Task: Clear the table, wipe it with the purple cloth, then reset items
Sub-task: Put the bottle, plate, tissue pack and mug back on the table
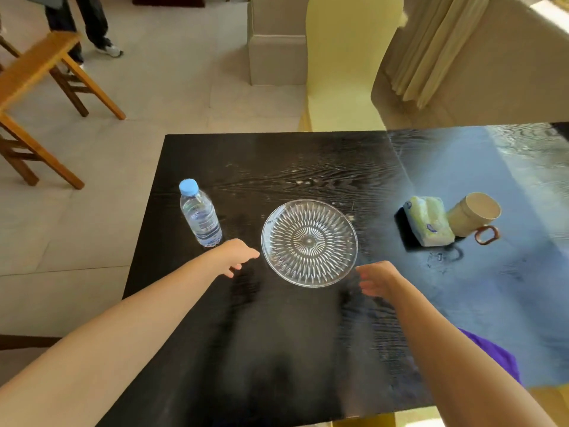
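A clear cut-glass plate (309,242) lies in the middle of the black table (277,349). My left hand (235,255) hovers just left of its rim, fingers apart and holding nothing. My right hand (377,280) is at the plate's lower right edge, fingers spread and empty. A water bottle (200,214) with a blue cap stands upright to the left. On the right lie a tissue pack (428,220) and a beige mug (472,214) tipped on its side. The purple cloth (495,352) peeks out behind my right forearm.
A yellow covered chair (345,63) stands at the table's far edge, with curtains (437,47) to its right. Wooden chairs (34,97) stand on the tiled floor to the left. Another person's legs (92,23) are at the top left.
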`<action>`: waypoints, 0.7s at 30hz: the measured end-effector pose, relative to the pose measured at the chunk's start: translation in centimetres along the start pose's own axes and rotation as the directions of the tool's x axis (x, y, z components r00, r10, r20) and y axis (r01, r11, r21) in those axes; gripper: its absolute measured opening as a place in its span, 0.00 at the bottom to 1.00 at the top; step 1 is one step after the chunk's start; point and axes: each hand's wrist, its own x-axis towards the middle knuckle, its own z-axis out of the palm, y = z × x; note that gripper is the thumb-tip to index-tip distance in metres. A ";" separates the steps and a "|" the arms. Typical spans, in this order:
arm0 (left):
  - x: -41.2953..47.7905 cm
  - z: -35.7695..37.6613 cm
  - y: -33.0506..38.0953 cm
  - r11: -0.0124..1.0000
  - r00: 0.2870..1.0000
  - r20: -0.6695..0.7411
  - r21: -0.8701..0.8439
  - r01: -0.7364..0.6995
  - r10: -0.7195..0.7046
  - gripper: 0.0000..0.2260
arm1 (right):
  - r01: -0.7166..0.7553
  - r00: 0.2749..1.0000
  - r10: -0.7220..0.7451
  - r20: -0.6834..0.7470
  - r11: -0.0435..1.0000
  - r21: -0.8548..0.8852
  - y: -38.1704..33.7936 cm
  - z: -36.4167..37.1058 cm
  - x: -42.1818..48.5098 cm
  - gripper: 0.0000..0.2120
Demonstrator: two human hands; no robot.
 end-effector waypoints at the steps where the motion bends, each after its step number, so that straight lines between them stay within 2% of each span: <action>1: -0.3 0.7 1.6 0.999 0.999 0.023 0.041 -0.031 0.030 0.21 | -0.005 1.000 0.005 0.001 1.000 -0.029 -0.2 -1.3 -0.1 0.05; 5: -0.8 4.0 8.0 0.979 0.983 0.118 0.128 -0.157 0.143 0.20 | -0.036 0.999 0.037 0.036 0.998 -0.043 -0.6 -7.3 0.0 0.11; 8: -0.8 7.0 12.9 0.961 0.968 0.149 0.165 -0.224 0.200 0.20 | 0.053 0.991 -0.065 -0.115 0.993 -0.104 -0.2 -11.4 1.0 0.07; 10: -0.6 9.3 16.0 0.949 0.961 0.152 0.184 -0.258 0.232 0.19 | 0.098 0.973 -0.127 -0.195 0.983 -0.153 0.0 -14.1 1.5 0.07; 15: 1.0 15.3 22.2 0.934 0.945 0.180 0.187 -0.304 0.271 0.13 | 0.098 0.933 -0.186 -0.309 0.955 -0.279 0.6 -20.4 3.9 0.14; 18: 2.3 18.6 24.8 0.933 0.944 0.197 0.196 -0.302 0.264 0.18 | 0.094 0.906 -0.215 -0.365 0.942 -0.321 0.9 -22.9 5.1 0.10; 21: 4.1 21.7 26.9 0.938 0.948 0.185 0.184 -0.293 0.260 0.19 | 0.095 0.886 -0.212 -0.413 0.954 -0.285 1.1 -24.9 6.9 0.22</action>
